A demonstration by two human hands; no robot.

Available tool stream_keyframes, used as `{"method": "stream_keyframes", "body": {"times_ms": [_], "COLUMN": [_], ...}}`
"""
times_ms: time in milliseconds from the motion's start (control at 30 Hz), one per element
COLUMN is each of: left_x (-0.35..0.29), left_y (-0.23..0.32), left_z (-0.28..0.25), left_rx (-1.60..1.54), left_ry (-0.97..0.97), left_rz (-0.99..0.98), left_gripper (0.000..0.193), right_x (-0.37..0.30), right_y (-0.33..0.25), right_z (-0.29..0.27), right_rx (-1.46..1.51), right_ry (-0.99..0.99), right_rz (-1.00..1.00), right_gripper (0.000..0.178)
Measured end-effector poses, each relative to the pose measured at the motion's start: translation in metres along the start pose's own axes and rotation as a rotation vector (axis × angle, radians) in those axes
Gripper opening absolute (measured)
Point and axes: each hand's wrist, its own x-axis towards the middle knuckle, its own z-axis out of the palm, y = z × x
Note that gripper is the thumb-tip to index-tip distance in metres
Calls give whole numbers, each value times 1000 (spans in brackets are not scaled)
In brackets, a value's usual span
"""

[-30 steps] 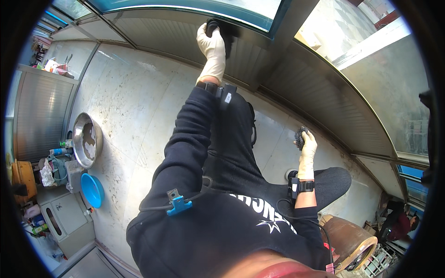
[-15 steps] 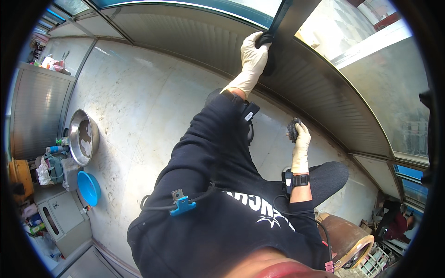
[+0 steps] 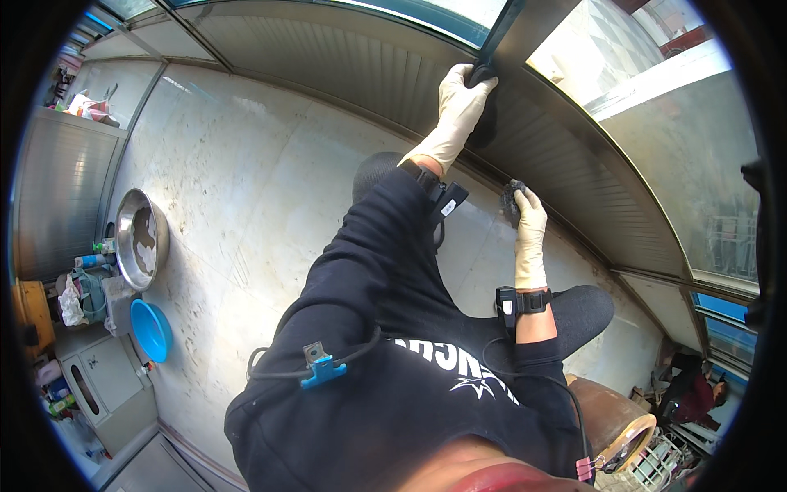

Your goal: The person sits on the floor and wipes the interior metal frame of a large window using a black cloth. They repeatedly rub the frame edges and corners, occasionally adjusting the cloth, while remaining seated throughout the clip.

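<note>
My left hand point(image 3: 461, 102), in a cream rubber glove, reaches up to the metal frame of a panelled door point(image 3: 525, 37). Its fingers are closed around a black handle point(image 3: 484, 75) on that frame, partly covered by the glove. My right hand point(image 3: 531, 217), gloved the same way, pinches a dark grey steel wool scourer point(image 3: 512, 201). The scourer is held over the pale floor, close to the bottom edge of the ribbed metal panel point(image 3: 574, 156).
On the left stand a steel basin point(image 3: 141, 239), a blue plastic basin point(image 3: 151, 330) and a grey cabinet point(image 3: 106, 385). A large brown jar point(image 3: 607, 418) lies on its side at lower right, beside a pale plastic crate point(image 3: 656, 459). Dirt specks mark the floor point(image 3: 246, 205).
My right hand has moved up and slightly left with the scourer, toward the panel's foot. My left hand stays on the black handle; the view has shifted slightly.
</note>
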Motion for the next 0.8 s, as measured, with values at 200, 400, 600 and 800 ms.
{"method": "stream_keyframes", "body": {"times_ms": [200, 400, 600, 800], "left_x": [-13, -17, -9, -9], "left_y": [-10, -28, -41, -39], "left_z": [-30, -42, -44, -53], "left_rx": [-175, -326, -363, -447], "left_ry": [372, 329, 392, 270], "left_rz": [-275, -301, -267, -336], "left_gripper": [37, 47, 39, 46], "right_x": [12, 74, 105, 116], "right_y": [-78, -155, -162, -161], "right_z": [56, 154, 184, 248], "right_rx": [-739, -1431, -1784, -1891], "right_ry": [28, 40, 92, 71], "right_rz": [-876, -1716, -1897, -1926], "right_gripper": [27, 16, 4, 7]}}
